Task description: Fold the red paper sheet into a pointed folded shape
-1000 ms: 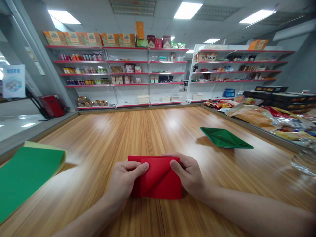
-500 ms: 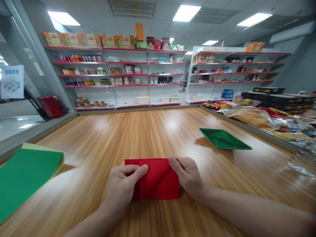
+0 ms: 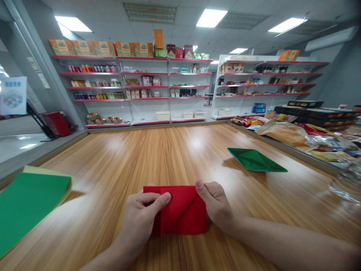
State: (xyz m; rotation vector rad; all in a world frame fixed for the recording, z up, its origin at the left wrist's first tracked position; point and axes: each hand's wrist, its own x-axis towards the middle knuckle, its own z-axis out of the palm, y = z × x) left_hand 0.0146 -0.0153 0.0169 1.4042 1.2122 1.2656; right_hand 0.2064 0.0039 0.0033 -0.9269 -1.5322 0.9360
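A folded sheet of red paper [image 3: 180, 212] is held between my two hands, just above the wooden table or resting on it; I cannot tell which. A diagonal crease runs across its front layer. My left hand [image 3: 145, 210] pinches its left part, thumb on the front, most fingers hidden behind. At the upper right corner my right hand [image 3: 216, 201] grips the paper between thumb and curled fingers. Beyond it to the right lies a folded green paper shape [image 3: 255, 159] with creased triangular faces.
Green and pale yellow sheets [image 3: 31, 207] lie at the table's left. A clear glass or plastic vessel [image 3: 346, 182] stands at the right edge. Snack packets [image 3: 287, 133] and black boxes [image 3: 313, 113] sit past the right rim. Stocked shelves [image 3: 143, 98] stand behind the wooden table [image 3: 135, 150].
Both hands and the red paper sit slightly lower in view, and the right hand is a little farther right. Both hands keep their hold. The view has shifted slightly.
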